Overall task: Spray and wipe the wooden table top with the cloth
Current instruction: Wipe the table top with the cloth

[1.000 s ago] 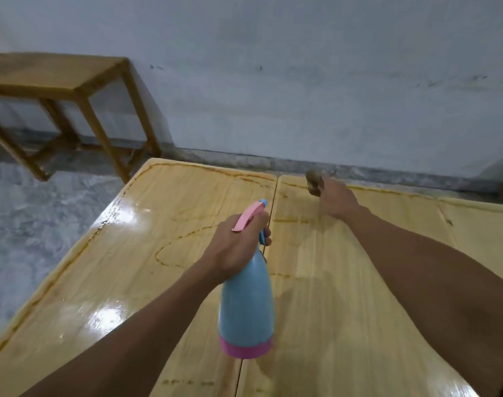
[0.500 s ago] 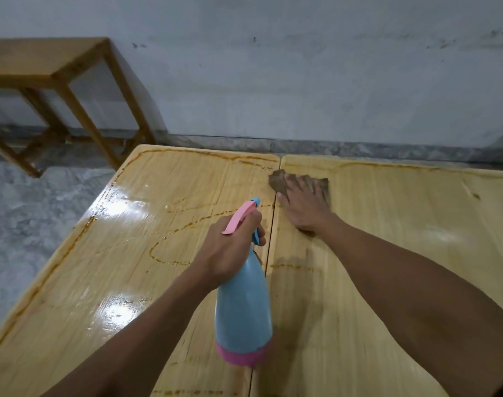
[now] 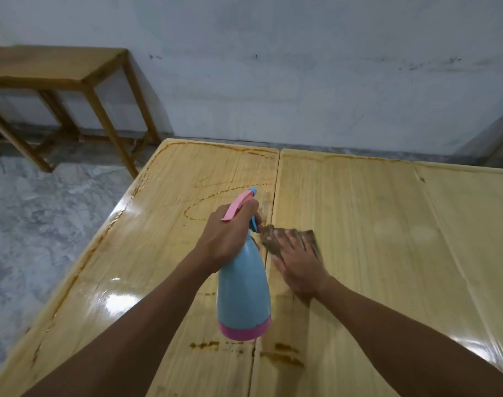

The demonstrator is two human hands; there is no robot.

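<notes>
Standing by the wall, I took the scene in from the left, where a small wooden side table point(image 3: 58, 70) stood on the mottled grey stone floor point(image 3: 43, 224), well apart from the work. The desk point(image 3: 170, 253) was pale varnished wood, glossy and wet-looking, with brown rings and streaks of grime across its left board and along its edge.

Above the seam between the two boards, the left hand point(image 3: 224, 239) held the spray bottle point(image 3: 244, 290) off the surface. Its fingers point(image 3: 248, 206) were curled round the neck under the pink trigger, and the nozzle pointed away toward the far edge. The bottle was smooth blue plastic, cone-shaped, with a pink band at its base, and its long axis ran nearly upright.

Just right of the bottle, the right hand point(image 3: 299, 265) lay flat on the cloth point(image 3: 311, 239), its fingers straight and close together, pressing it onto the right board. The cloth was brown, crumpled and soft, and it showed only beyond and beside the fingertips, somewhat blurred.

The dirtiest marks lay left of the cloth, beyond the seam, and near the front edge below the bottle. To my eye the right hand was the nearer one to carry the wipe leftward, while the bottle would need to clear its path.
</notes>
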